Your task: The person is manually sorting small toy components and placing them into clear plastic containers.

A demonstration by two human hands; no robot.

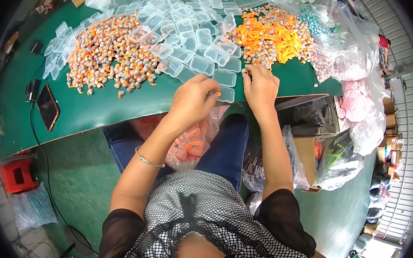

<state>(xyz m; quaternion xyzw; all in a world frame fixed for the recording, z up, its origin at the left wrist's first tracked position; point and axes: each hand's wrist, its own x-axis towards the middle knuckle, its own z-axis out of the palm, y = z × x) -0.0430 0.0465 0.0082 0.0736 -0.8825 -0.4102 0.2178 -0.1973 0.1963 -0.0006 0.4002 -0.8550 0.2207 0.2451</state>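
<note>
My left hand (195,100) is closed over the front of the green table, a bit of a small orange piece (218,94) showing at its fingertips. Beside it, an open clear plastic box (226,94) lies near the table edge. My right hand (262,89) pinches a small greyish piece (244,71) between thumb and finger, just right of another clear box (224,77). A wide heap of small grey-and-orange pieces (113,53) spreads to the left. Further right, bright orange strips (286,43) lie on a second heap of such pieces (261,54).
Many clear boxes (180,30) are piled across the back middle. A phone (48,108) and a cable (33,120) lie at the left edge. Plastic bags (351,48) crowd the right end. A bag of orange items (188,144) sits between my knees.
</note>
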